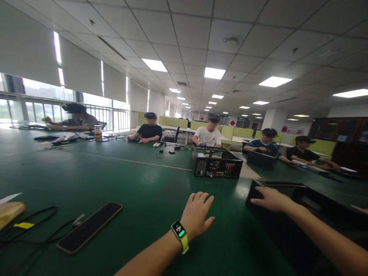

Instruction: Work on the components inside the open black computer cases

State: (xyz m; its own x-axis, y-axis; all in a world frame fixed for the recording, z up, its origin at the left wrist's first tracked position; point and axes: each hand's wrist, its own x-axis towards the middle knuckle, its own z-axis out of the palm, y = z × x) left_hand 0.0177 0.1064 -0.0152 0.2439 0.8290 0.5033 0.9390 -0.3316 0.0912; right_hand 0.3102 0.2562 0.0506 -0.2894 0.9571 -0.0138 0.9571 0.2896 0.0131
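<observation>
My left hand is held over the green tabletop with its fingers spread and nothing in it. A smartwatch with a lime band is on that wrist. Over the left end of a black computer case, at the right of the view, is my right hand. Its thumb and fingers are apart; whether they press on the case I cannot tell. Beyond my hands stands a second black computer case, its ports and slots facing me and its top side uncovered.
A dark phone-like slab lies at left by black cables and a yellowish object. A can stands further back. Several people sit around the table, one behind the second case. Part of another hand shows at the right edge.
</observation>
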